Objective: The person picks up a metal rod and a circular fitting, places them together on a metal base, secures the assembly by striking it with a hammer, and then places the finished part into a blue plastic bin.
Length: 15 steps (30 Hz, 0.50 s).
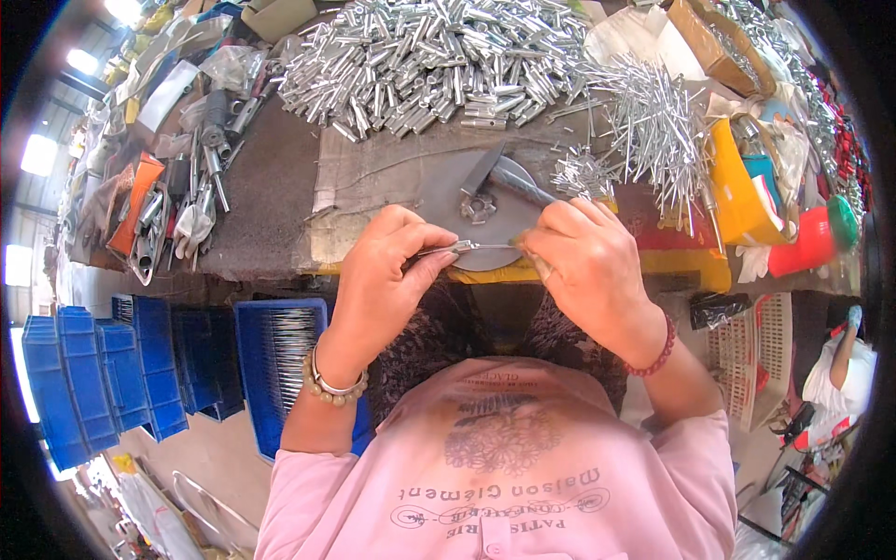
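Note:
In front of my chest, both hands are closed around one small metal assembly. Between thumb and forefinger, my left hand pinches a small silvery fitting. A thin metal rod runs from it across to the fingertips of my right hand, which are closed on its other end. Just behind lies a round dark plate with a small metal block on it. Over the plate is a hammer-like tool; its dark handle reaches my right hand, and I cannot tell whether that hand also grips it.
Metal tubes are heaped at the back of the bench, with thin bolts to their right. Hand tools lie left; a yellow box and red container stand right. Blue crates flank me on the left.

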Each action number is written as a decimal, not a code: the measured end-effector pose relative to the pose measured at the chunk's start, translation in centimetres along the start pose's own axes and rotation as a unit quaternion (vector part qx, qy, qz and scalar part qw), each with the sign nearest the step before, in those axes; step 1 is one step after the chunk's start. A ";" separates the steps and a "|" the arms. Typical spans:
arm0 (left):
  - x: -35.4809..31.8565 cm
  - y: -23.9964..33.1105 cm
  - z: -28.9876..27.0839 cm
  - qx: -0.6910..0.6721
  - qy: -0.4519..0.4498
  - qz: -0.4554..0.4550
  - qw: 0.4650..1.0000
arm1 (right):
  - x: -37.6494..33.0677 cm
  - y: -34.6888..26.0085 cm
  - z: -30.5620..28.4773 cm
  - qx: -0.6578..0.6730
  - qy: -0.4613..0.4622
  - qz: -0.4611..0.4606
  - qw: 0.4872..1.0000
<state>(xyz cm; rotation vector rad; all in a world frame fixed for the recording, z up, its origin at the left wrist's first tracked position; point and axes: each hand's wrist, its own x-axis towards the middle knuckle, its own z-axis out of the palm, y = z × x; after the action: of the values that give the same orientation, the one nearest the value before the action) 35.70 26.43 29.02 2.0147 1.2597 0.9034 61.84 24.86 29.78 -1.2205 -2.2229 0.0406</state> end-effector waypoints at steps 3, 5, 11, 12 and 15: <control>0.1 0.0 -0.1 -0.003 -0.003 -0.002 1.000 | 0.1 0.1 0.1 0.007 0.002 0.001 1.000; 0.0 -0.2 0.0 -0.002 0.000 0.002 1.000 | 0.2 0.2 0.1 0.016 -0.001 0.001 1.000; 0.1 -0.7 0.1 -0.016 0.007 0.018 1.000 | 0.6 0.8 0.3 0.031 -0.004 -0.003 1.000; 0.1 -0.7 0.1 -0.017 0.006 0.018 1.000 | 0.7 0.7 0.4 0.031 -0.004 -0.002 1.000; 0.0 -0.8 0.1 -0.017 0.003 0.028 0.999 | 1.2 0.5 0.6 0.055 -0.022 -0.003 0.998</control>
<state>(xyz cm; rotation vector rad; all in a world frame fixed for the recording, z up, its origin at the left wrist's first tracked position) 35.34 26.75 28.37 2.0304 1.1890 0.9520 61.45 26.22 29.68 -1.1633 -2.2310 0.1851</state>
